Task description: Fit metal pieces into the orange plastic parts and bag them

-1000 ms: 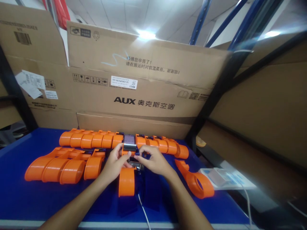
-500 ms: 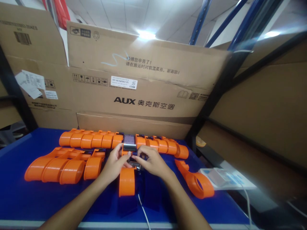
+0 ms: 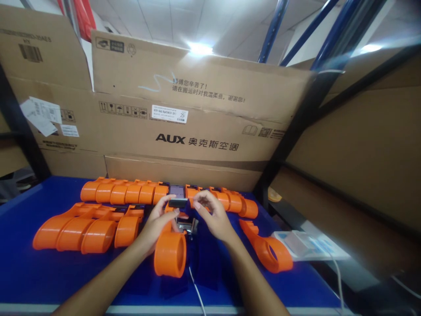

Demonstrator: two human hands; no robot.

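Note:
My left hand (image 3: 162, 221) is closed around the narrow upper part of an orange plastic tape dispenser (image 3: 169, 254). Its wide ring hangs toward me, and a black strip (image 3: 178, 202) crosses its far end. My right hand (image 3: 212, 215) is just right of that end, thumb and forefinger pinched together; whatever they hold, if anything, is too small to make out. Below and between the hands is a small metallic device (image 3: 188, 225), partly hidden. Behind the black strip stands a small grey screen (image 3: 177, 190).
More orange dispensers stand in a back row (image 3: 120, 193) and a front-left group (image 3: 98, 235). One lies alone at right (image 3: 274, 254), beside a white board (image 3: 329, 252). A white cable (image 3: 197, 289) crosses the blue table (image 3: 263, 289). Cardboard (image 3: 197, 153) walls the back.
The dispenser has turned, its ring swinging left and showing its open side. My right hand has moved up and right, away from the metallic device, which shows more now.

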